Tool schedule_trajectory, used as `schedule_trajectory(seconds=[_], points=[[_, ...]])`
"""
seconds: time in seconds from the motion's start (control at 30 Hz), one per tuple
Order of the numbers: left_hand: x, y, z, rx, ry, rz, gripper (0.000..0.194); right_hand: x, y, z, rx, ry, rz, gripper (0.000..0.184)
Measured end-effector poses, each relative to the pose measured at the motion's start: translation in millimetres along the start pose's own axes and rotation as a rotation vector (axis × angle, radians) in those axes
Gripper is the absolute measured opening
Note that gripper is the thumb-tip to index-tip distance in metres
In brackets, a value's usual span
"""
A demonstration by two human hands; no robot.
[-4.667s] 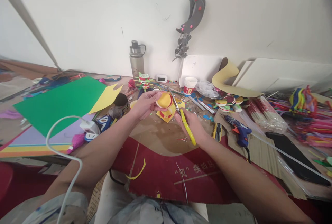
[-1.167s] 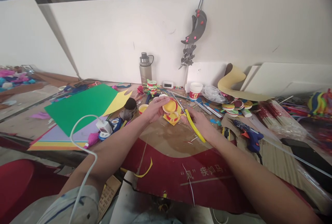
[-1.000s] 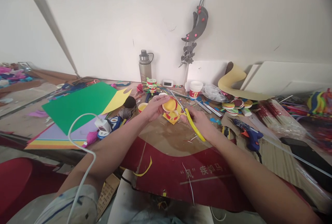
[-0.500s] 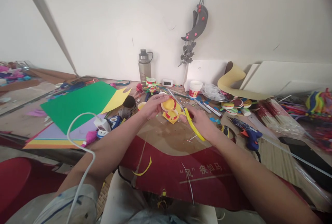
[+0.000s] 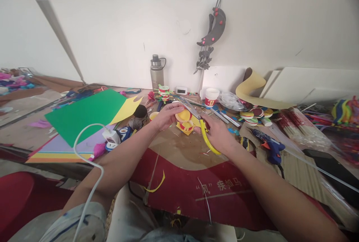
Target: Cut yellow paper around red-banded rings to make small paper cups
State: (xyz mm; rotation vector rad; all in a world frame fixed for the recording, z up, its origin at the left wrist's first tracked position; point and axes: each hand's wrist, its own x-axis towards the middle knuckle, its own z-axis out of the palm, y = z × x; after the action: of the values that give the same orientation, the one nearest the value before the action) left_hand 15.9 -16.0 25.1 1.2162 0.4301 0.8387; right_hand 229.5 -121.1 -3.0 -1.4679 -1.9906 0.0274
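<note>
Found left hand (image 5: 168, 115) grasping round yellow piece (image 5: 183, 114) by its left edge, between thumb and fingers, above the tabletop (image 5: 25, 118). Noted red on rim of same. Found right hand (image 5: 214, 130) gripping yellow-handled scissors (image 5: 206, 139), with blades pointing away and leftward, just beside the right side of the round yellow piece. Cannot tell whether touching it. Seen directly below: red-and-yellow ring (image 5: 186, 125) on yellow paper (image 5: 187, 132).

Observed beneath the hands: brown cardboard (image 5: 179, 152) with red near edge, bearing small scraps and a curved yellow strip (image 5: 157, 184). Recorded to the right: cutter (image 5: 245, 143), blue glue gun (image 5: 269, 146) and black phone (image 5: 331, 171). Recorded to the left: green sheet (image 5: 86, 113) over coloured paper. Listed at the rear, near the white panel: bottle (image 5: 157, 75), small digital clock (image 5: 181, 90) and white-and-red paper cup (image 5: 211, 98).
</note>
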Motion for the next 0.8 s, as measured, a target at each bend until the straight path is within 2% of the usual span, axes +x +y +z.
schedule_trajectory(seconds=[0.17,0.43,0.6,0.7,0.8], points=[[-0.6,-1.0,0.8,-0.021,0.011,-0.006,0.043,-2.1,3.0,1.1,-0.025,0.022,0.007,0.050],[1.2,-1.5,-0.8,-0.023,0.012,-0.013,0.043,-1.1,-1.0,-5.6,-0.063,-0.022,0.054,0.050],[1.3,-2.6,-1.0,-0.064,0.028,-0.018,0.041,1.9,-3.7,-7.6,0.149,0.032,0.081,0.053],[0.2,-4.3,1.1,-0.152,0.015,-0.011,0.034,2.3,-6.4,-6.0,0.283,0.103,0.143,0.057],[1.0,-9.0,2.3,-0.229,0.022,-0.015,0.029,1.5,-10.7,-3.2,0.476,0.114,0.218,0.055]])
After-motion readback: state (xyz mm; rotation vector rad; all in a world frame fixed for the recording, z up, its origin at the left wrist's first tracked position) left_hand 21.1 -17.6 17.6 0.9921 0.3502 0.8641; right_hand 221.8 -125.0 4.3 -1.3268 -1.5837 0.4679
